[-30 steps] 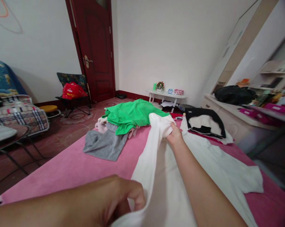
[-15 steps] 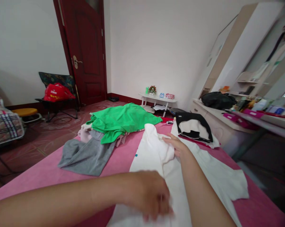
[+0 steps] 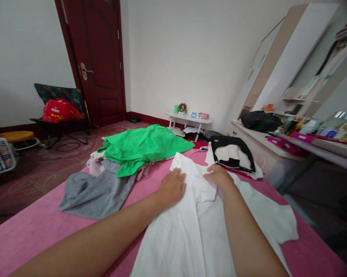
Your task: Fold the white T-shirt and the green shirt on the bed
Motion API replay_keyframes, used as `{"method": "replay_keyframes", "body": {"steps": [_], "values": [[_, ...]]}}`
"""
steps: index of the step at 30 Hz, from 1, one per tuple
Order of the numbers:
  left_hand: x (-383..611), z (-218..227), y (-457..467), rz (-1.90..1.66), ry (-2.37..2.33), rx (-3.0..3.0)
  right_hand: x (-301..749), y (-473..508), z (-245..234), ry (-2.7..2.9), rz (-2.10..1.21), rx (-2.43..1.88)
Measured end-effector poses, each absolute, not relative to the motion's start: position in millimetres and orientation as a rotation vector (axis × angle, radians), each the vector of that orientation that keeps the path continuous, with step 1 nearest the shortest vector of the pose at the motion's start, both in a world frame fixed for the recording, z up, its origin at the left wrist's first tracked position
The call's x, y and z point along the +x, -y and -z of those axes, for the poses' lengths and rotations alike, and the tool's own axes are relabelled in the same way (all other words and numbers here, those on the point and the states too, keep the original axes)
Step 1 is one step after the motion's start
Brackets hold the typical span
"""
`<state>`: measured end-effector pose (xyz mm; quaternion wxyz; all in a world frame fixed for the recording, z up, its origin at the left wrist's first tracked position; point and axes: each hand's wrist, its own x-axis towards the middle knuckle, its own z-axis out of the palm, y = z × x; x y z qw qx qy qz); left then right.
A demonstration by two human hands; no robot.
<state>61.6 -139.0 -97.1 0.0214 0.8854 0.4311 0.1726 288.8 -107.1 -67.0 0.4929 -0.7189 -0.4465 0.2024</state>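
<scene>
A white T-shirt (image 3: 187,227) lies lengthwise on the pink bed, part of it folded over with a sleeve (image 3: 206,189) on top. My left hand (image 3: 173,185) is at the shirt's left edge near its far end, fingers bent down and closed on the cloth. On the other side my right hand (image 3: 220,177) pinches the fabric beside the sleeve; some of its fingers are hidden. To the right, a second pale shirt (image 3: 265,207) is spread out, partly covered by my right forearm.
A green shirt (image 3: 150,144) tops a clothes pile, with a grey garment (image 3: 100,190) before it. Black-and-white clothing (image 3: 233,152) lies at the bed's far right. Beyond stand a small white table (image 3: 189,118), a dresser (image 3: 256,146) and a chair (image 3: 60,129) holding a red bag.
My left hand has moved from the near part of the shirt up to its far left edge. The right hand stays by the sleeve, which lies flatter now. The view has shifted slightly.
</scene>
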Motion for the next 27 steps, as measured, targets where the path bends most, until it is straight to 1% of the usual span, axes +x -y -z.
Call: {"method": "replay_keyframes", "body": {"steps": [2, 4, 7, 10, 12, 14, 16, 17, 19, 22, 24, 27], "values": [[61.5, 96.4, 138.4, -0.515, -1.332, 2.754, 285.8, 111.3, 69.6, 1.124, -0.317, -1.99], [61.1, 96.4, 137.3, -0.507, -1.327, 2.765, 284.8, 116.8, 70.4, 1.099, -0.178, -2.082], [60.7, 97.2, 136.9, -0.509, -1.321, 2.78, 285.3, 123.1, 65.5, 1.043, 0.018, -2.065], [61.0, 97.6, 137.5, -0.497, -1.329, 2.788, 274.7, 121.4, 55.1, 1.167, 0.177, -1.921], [61.7, 97.8, 137.4, -0.491, -1.341, 2.794, 259.3, 116.6, 52.1, 1.37, 0.113, -1.767], [62.5, 98.6, 136.4, -0.481, -1.364, 2.797, 243.8, 111.6, 57.3, 1.643, -0.114, -1.618], [63.2, 100.0, 134.8, -0.458, -1.388, 2.802, 235.7, 108.7, 70.2, 1.877, -0.307, -1.571], [63.5, 100.8, 133.8, -0.445, -1.395, 2.808, 235.8, 108.5, 78.0, 1.936, -0.341, -1.604], [63.7, 102.6, 132.0, -0.435, -1.393, 2.824, 243.3, 110.6, 91.8, 1.899, -0.272, -1.798], [63.5, 106.0, 129.3, -0.465, -1.372, 2.843, 262.0, 119.1, 99.8, 1.673, -0.126, -2.134], [63.0, 109.3, 127.0, -0.491, -1.351, 2.858, 273.0, 127.8, 96.7, 1.637, -0.065, -2.23], [61.6, 115.3, 121.8, -0.526, -1.306, 2.888, 290.3, 147.1, 86.4, 1.665, 0.01, -2.244]]}}
